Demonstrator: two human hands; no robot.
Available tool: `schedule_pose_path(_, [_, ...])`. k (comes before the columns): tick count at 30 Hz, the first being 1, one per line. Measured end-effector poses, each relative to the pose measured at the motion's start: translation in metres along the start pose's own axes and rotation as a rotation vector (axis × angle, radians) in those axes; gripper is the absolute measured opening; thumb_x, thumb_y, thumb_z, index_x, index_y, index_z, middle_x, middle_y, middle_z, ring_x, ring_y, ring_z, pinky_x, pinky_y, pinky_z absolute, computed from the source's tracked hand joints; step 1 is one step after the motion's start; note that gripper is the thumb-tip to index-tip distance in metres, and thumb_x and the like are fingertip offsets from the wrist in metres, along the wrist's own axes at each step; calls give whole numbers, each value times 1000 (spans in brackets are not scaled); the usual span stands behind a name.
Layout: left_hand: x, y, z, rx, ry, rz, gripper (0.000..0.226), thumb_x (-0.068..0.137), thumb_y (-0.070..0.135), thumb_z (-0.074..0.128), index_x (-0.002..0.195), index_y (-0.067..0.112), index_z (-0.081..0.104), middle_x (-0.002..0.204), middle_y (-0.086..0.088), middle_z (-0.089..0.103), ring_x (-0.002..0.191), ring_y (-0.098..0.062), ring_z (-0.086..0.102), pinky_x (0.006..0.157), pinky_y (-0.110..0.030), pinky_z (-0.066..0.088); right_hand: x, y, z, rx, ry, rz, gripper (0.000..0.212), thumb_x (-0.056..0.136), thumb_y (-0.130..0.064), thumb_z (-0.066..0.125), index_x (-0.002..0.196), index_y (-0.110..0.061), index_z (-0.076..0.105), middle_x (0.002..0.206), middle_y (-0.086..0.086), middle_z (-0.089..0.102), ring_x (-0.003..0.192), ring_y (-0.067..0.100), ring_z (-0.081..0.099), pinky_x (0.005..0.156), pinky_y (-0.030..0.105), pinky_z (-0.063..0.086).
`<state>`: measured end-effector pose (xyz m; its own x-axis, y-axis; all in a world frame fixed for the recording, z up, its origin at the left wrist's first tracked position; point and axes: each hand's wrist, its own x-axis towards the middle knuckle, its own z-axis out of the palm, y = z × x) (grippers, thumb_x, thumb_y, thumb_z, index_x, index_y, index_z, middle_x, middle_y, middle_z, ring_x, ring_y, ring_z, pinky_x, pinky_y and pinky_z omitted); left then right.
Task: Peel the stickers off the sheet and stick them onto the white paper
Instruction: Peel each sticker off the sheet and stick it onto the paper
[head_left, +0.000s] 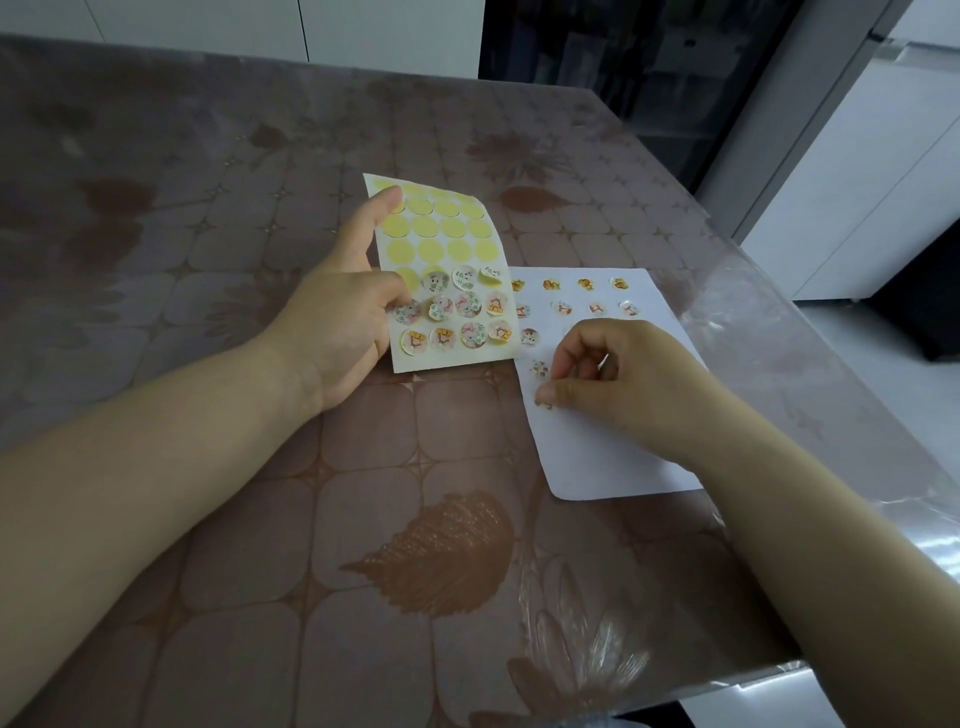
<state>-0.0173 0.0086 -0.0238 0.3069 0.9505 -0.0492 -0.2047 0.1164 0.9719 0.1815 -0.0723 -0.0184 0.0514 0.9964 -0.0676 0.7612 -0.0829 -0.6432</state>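
While your left hand (337, 322) pinched the sticker sheet (447, 244) by its left edge, your right hand's (602, 374) curled fingers and thumb pressed a sticker (544, 405) onto the white paper (597, 467) at right; next, you likely needed to peel another.

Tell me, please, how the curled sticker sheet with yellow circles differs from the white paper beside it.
The sticker sheet bows upward in the left hand; the white paper lies flat on the table, where the right hand pinches a sticker. The sheet's stickers crowd its near rows; the paper's are spaced apart. Both carry round stickers.
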Motion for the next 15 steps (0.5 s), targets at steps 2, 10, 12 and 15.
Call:
schedule_pose_path(2, [0, 0, 0, 5, -25, -1, 70, 92, -15, 31, 142, 35, 34, 126, 4, 56, 113, -19, 61, 87, -40, 55, 0, -2, -6, 22, 19, -22, 18, 70, -35, 76, 71, -23, 63, 67, -10, 53, 53, 2, 43, 50, 8, 35])
schedule_pose_path(10, [-2, -3, 1, 36, -141, 18, 81, 86, -18, 48, 142, 38, 32, 123, 1, 64, 101, -15, 69, 82, -29, 57, 16, -44, -28, -144, 84, -358, 10, 82, -34, 66, 91, -29, 63, 73, -11, 55, 56, 1, 50, 51, 8, 38])
schedule_pose_path(12, [-2, -4, 0, 33, -170, 43, 83, 84, -19, 50, 142, 37, 32, 107, 8, 71, 94, -10, 69, 81, -26, 57, 27, -45, -18, -187, 152, -413, 17, 84, -33, 65, 100, -29, 63, 81, -13, 53, 63, -1, 48, 60, 8, 38])
schedule_pose_path(15, [-2, -4, 1, 35, -206, 48, 77, 88, -14, 46, 144, 37, 31, 100, 7, 72, 90, -10, 67, 86, -28, 55, 39, -43, 6, -175, 259, -450, 20, 82, -25, 68, 102, -24, 67, 90, -10, 52, 68, 1, 45, 65, 17, 41])
